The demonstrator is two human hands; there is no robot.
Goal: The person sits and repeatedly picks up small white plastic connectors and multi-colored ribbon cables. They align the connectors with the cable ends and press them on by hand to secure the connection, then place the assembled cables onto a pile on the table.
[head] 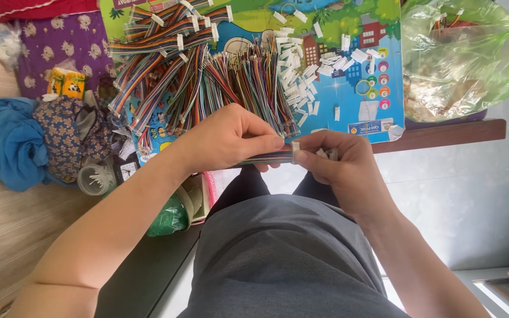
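My left hand (228,138) pinches a flat bundle of multicoloured wires (266,158) just below the table edge. My right hand (334,162) holds a small white plastic connector (295,148) at the end of that bundle, with a few more white connectors tucked in its fingers. The two hands meet fingertip to fingertip over my lap. On the table beyond them lie several loose multicoloured wire bundles (237,82) and a scatter of small white connectors (301,65).
A colourful printed mat (378,88) covers the low wooden table (443,134). A green plastic bag (460,56) sits at the right end. Blue cloth (13,144), a floral cloth, a small round container (95,179) and a green bag lie at left.
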